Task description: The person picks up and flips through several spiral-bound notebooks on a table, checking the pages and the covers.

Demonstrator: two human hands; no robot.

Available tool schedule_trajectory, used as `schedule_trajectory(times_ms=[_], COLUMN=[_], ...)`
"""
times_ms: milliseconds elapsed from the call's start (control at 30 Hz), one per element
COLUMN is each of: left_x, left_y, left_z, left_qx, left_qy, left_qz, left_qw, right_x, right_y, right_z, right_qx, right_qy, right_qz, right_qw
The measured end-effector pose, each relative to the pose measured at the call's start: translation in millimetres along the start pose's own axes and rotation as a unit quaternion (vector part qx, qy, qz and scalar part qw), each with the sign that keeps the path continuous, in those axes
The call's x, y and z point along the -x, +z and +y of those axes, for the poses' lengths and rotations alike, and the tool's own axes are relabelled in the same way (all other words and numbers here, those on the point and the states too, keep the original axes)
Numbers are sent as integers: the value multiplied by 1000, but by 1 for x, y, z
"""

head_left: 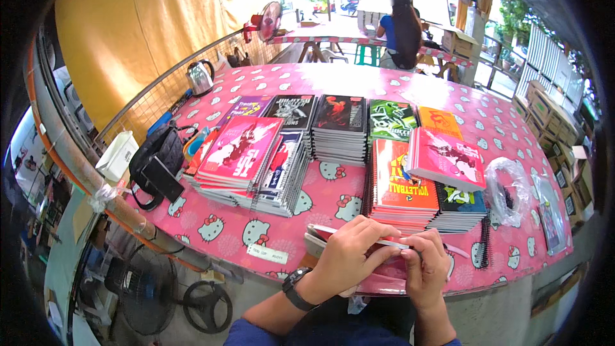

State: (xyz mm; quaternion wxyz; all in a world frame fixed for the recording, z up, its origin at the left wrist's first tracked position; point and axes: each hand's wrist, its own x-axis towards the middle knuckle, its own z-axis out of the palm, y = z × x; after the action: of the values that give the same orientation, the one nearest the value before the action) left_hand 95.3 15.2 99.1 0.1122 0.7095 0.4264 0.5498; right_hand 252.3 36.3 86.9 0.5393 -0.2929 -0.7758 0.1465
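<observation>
My left hand (359,253), with a black watch on its wrist, is closed around the left part of a thin notebook (322,231) at the table's near edge. My right hand (426,263) pinches the same notebook's edge between thumb and fingers. Both hands meet near its white edge, and my fingers hide much of it. Just beyond them stand a stack of orange spiral notebooks (403,186) and a stack of blue-green ones (462,200). Several pink notebooks (448,154) lie across these stacks. Black binding coils (485,243) lie to the right of my right hand.
More spiral notebooks stand in stacks: pink (240,147), black (339,115), green (392,120). Clear plastic wrap (509,186) lies right. A black bag (154,154), white bin (117,156) and kettle (200,78) are left. A floor fan (141,288) stands below. Someone (403,32) sits at the far table.
</observation>
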Motion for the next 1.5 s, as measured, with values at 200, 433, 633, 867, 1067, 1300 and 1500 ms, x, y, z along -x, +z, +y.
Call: schedule_trajectory(times_ms=[200,433,633,867,1067,1300,1500], left_x=[-2,-29,-16,38,44,46,35], left_y=[-6,-123,-196,-222,-229,-229,-164], left_z=[-10,-69,-135,-208,-218,-213,-103], left_qx=[-78,-138,-93,-562,-374,-288,-415], left_qy=[44,-126,-182,-76,-131,-108,-36], left_qz=[-96,353,458,375,329,417,438], left_qw=[991,917,865,734,857,856,797], right_x=[-3,-21,-4,-6,-38,-55,-55], right_y=[3,-46,-63,-73,-104,-101,-116], right_z=[2,35,90,139,217,261,282], right_qx=[-6,53,44,79,204,450,101], right_qy=[-27,51,188,221,158,249,421], right_qz=[-12,99,92,33,125,149,112], right_qw=[1000,992,977,972,958,844,895])
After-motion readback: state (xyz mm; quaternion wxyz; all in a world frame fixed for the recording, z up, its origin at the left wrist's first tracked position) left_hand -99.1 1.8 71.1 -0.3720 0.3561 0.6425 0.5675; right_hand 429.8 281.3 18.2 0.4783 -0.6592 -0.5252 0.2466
